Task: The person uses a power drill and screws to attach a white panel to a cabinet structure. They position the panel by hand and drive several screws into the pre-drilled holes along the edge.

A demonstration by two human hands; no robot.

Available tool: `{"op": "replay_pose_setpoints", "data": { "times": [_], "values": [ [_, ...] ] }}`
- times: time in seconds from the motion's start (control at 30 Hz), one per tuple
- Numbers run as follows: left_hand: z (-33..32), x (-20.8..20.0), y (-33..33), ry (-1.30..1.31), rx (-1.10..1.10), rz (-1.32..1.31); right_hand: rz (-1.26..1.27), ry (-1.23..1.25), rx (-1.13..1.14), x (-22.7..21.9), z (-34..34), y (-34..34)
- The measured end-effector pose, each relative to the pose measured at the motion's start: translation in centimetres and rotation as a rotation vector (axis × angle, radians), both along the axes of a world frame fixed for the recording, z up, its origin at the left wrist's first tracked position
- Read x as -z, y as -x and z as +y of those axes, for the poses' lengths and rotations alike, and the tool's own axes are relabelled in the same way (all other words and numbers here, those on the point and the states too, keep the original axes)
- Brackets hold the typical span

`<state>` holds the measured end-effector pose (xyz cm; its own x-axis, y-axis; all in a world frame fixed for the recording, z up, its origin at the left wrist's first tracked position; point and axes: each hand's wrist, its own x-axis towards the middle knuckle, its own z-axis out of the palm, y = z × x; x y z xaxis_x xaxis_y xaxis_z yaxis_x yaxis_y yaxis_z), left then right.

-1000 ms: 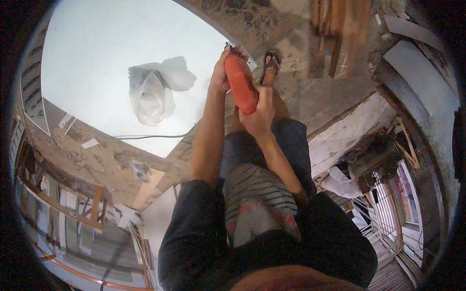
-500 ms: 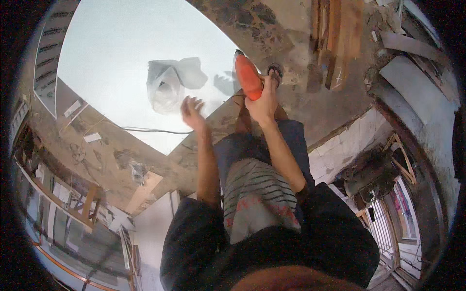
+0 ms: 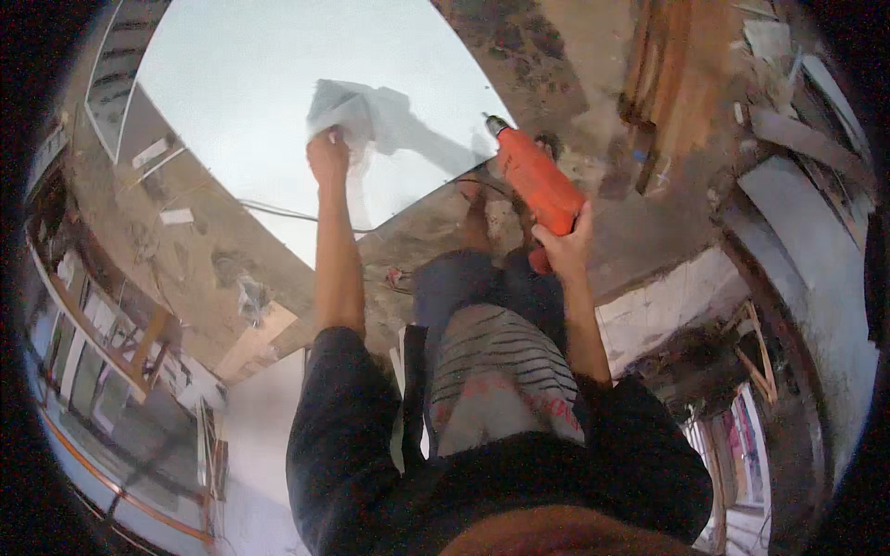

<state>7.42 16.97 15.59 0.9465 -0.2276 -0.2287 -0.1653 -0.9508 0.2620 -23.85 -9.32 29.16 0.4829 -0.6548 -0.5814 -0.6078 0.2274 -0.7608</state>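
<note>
At the lower centre of the frame, a grey cloth with dark stripes [image 3: 501, 357] covers the person's front. Right of centre, the right hand [image 3: 567, 246] is wrapped around the rear of an orange-red power drill with a dark chuck [image 3: 540, 181], which slants up and left toward the edge of a smooth, flat white panel [image 3: 241, 79]. The panel fills the upper left, with a crumpled translucent plastic bag [image 3: 341, 107] on it; the left hand [image 3: 328, 159] is at the bag with fingers curled, though whether they grip it I cannot tell. A thin dark cable [image 3: 289, 215] crosses the panel's lower corner. Around it spreads a stained brown floor [image 3: 199, 246], with long brown wooden planks [image 3: 663, 69] at upper right and curved grey sheets [image 3: 797, 218] along the right edge.
</note>
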Motion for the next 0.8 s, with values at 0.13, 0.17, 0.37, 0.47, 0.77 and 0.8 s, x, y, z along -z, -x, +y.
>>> {"op": "replay_pose_setpoints", "data": {
  "times": [0.13, 0.17, 0.37, 0.47, 0.77, 0.8],
  "values": [
    [-2.2, 1.9, -0.5, -0.236, -0.079, -0.006, 0.057, -0.032, -0.013, -2.1, 0.2, 2.2],
    [-2.4, 2.3, -0.8, -0.271, -0.111, -0.020, 0.071, -0.069, 0.004, -2.4, 0.4, 2.6],
    [-1.5, 3.0, -1.2, -0.229, -0.031, -0.028, -0.042, -0.087, 0.082, -3.2, 1.6, 4.7],
    [-1.5, 2.1, -0.7, -0.219, 0.068, -0.080, -0.002, -0.146, 0.090, -2.8, 1.8, 5.7],
    [-5.5, -5.3, 6.0, 0.719, -0.280, -0.108, -0.007, -0.085, -0.045, -3.4, 1.2, 6.7],
    [-6.6, -6.3, 7.2, 0.946, -0.419, 0.042, -0.024, -0.121, -0.061, -4.3, 0.9, 6.2]
  ]
}}
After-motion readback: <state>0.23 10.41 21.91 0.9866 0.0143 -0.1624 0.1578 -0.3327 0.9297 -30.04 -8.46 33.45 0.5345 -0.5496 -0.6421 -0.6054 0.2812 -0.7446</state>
